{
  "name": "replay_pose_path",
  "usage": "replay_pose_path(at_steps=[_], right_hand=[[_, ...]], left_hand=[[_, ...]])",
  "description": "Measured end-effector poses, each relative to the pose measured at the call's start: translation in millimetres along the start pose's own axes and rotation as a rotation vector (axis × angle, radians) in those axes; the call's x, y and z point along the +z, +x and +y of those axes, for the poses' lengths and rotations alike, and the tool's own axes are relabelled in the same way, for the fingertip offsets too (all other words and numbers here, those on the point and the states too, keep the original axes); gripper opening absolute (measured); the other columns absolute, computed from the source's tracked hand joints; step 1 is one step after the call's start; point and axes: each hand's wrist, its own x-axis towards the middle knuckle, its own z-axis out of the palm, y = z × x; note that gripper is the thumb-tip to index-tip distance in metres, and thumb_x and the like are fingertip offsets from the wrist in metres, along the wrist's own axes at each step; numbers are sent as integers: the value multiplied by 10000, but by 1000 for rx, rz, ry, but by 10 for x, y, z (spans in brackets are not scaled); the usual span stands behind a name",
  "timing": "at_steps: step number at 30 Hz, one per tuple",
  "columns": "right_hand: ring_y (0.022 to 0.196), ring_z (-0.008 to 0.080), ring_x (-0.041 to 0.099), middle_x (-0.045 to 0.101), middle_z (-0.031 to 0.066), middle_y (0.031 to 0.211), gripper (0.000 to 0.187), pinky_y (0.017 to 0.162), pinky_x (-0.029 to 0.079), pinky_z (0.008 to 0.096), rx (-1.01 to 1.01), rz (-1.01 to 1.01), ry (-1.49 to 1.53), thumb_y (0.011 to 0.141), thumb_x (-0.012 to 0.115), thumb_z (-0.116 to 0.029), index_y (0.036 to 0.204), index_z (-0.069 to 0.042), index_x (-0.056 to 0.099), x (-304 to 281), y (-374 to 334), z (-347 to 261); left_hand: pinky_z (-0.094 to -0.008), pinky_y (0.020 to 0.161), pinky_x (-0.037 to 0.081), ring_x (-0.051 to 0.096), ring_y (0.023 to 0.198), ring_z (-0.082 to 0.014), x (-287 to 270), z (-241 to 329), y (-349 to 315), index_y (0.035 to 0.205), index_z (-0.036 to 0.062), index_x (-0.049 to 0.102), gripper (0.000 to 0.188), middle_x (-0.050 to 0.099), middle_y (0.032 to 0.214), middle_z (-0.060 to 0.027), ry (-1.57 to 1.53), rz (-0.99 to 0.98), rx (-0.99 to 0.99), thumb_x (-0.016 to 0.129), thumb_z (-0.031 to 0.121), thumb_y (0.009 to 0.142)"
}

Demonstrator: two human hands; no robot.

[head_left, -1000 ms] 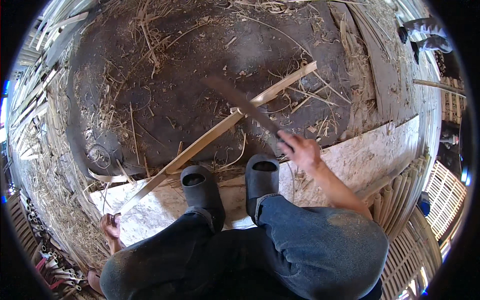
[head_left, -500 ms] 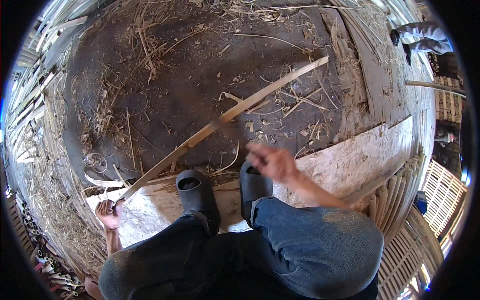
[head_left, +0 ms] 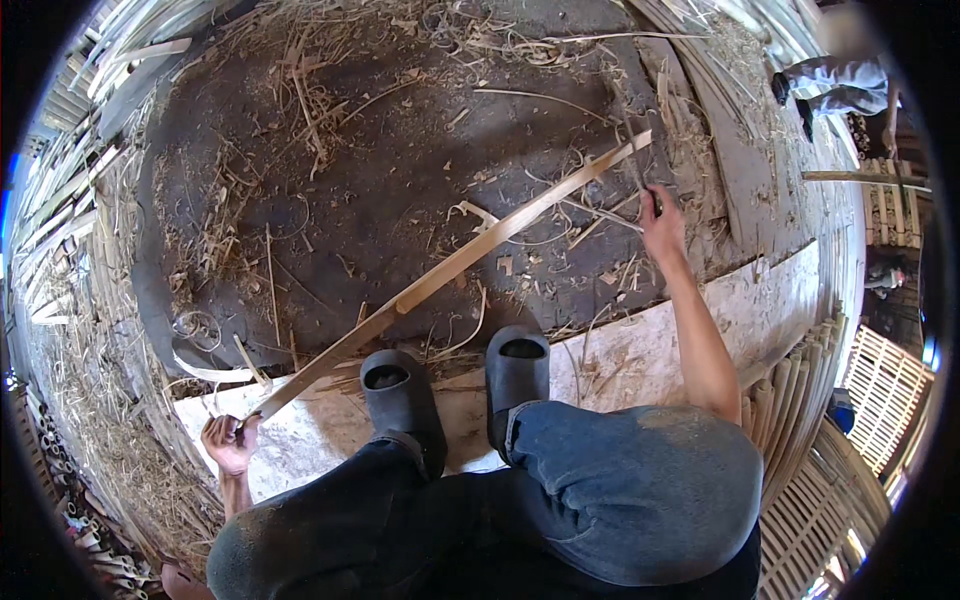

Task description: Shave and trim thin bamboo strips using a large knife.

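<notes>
The left grip (head_left: 231, 446) clasps the strip (head_left: 480, 247) at lower left. The right grip (head_left: 662, 222) holds a knife (head_left: 639, 172) near the strip's upper-right end.

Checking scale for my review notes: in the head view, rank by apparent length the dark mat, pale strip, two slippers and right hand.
1. Dark mat
2. Pale strip
3. Left slipper and right slipper: these look alike, so unranked
4. Right hand

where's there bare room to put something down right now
Mostly bare: pale flooring between the right forearm and poles, and between left hand and left shoe. Crowded: the dark mat's far edge, littered with shavings.
</notes>
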Motion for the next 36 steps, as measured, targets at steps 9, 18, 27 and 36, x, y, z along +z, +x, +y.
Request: replay_pose_path(at_steps=[9,18,27,36], right_hand=[[442,166,591,698,82,707,462,395,532,318,-677,-493,290,1010,481,-580,1309,-249,602,216,-1794,-1916],[535,171,640,751,64,890,422,498,605,293,-770,-332,166,908,713,-294,1293,-153,613,282,-1094,-920],[485,177,598,710,76,839,409,413,562,307,-385,-416,713,976,615,-427,1303,-182,637,226,-1432,-1513],[470,154,611,584,-1,541,354,337,440,297,-311,-357,-13,1010,565,-424,1297,-219,597,-38,-432,-958]], left_hand=[[-361,427,212,270,410,-138,-175,40,236,510,74,409,606,331,431,-3,-273,-410,-427,742,387,909],[-381,448,255,313,481,-117,-162,661,791,563,-19,557,554,384,449,-62,-566,-716,-543,642,344,973],[-365,473,320,362,485,-106,-262,1040,1539,609,-22,616,619,394,452,-59,-478,-779,-559,595,468,986],[-374,458,312,379,451,-134,-253,947,1251,591,-33,577,580,418,451,-89,-499,-708,-477,633,394,978]])
